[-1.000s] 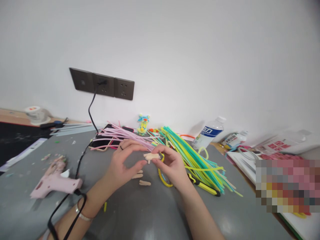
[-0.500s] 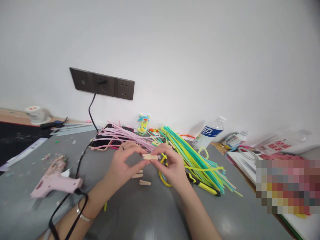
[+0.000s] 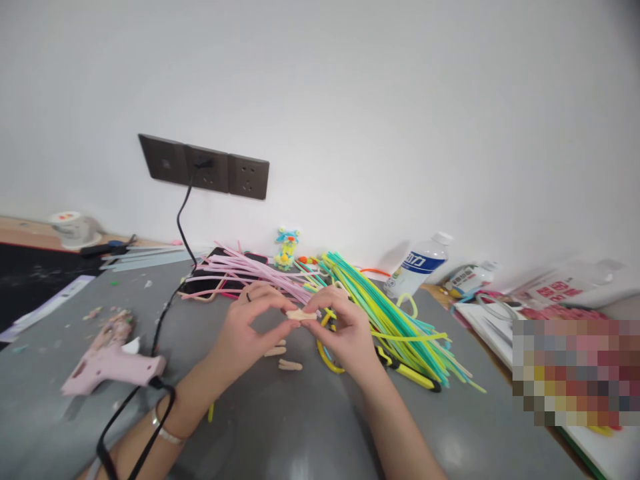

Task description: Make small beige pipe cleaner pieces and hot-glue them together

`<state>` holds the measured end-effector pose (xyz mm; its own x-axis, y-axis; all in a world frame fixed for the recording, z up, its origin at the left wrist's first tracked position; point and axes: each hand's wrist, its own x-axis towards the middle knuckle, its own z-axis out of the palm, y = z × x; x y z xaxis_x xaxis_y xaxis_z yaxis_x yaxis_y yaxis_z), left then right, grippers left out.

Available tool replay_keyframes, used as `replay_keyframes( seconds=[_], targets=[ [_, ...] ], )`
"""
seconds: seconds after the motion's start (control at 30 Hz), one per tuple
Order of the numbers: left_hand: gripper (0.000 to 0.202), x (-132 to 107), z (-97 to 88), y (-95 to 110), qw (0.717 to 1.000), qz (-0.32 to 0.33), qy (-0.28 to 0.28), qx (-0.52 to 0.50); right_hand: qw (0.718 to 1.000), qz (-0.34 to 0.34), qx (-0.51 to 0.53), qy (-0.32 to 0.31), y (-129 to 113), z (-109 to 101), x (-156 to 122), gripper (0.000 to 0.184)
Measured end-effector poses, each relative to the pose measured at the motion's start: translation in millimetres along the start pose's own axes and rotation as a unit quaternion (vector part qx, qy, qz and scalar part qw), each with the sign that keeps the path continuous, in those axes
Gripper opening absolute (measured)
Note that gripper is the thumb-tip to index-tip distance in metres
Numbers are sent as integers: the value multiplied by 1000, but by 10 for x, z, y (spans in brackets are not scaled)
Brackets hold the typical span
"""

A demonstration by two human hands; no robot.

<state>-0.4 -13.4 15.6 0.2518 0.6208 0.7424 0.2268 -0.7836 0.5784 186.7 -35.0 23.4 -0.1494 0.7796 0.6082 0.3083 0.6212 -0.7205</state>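
A short folded beige pipe cleaner (image 3: 300, 315) spans the gap between my two hands above the grey table. My left hand (image 3: 250, 327) is closed in a pinch on its left end, thumb below and fingertips above. At the other end, my right hand (image 3: 346, 330) pinches it the same way. The fingertips cover both ends. Below them on the table lie more beige folded pieces, one pipe cleaner piece (image 3: 291, 365) in front and others (image 3: 276, 349) partly behind my left thumb.
A pink glue gun (image 3: 113, 367) with a black cord lies left, its cord passing over my left forearm. Pink pipe cleaners (image 3: 255, 270) and a yellow-green bundle (image 3: 400, 320) lie behind. Yellow-handled pliers (image 3: 410, 375), a small figure (image 3: 287, 249) and a bottle (image 3: 419, 267) are nearby.
Both hands stay almost in place. The two strands of the beige pipe cleaner look closer together and slightly turned between the fingertips.
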Motion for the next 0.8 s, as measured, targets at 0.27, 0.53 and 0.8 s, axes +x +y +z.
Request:
replay_keyframes(
  seconds=[0.27,0.53,0.8],
  targets=[
    [3,-1,0,3,1000,16,-4,-2,1000,9,3,-13,-23,1,4,15],
    [6,3,2,27,1000,4,3,-1,999,9,-16,-40,8,-12,-17,13],
    [7,12,-16,33,1000,-1,-6,-14,999,1,2,-49,-13,-16,-24,11]
  ],
)
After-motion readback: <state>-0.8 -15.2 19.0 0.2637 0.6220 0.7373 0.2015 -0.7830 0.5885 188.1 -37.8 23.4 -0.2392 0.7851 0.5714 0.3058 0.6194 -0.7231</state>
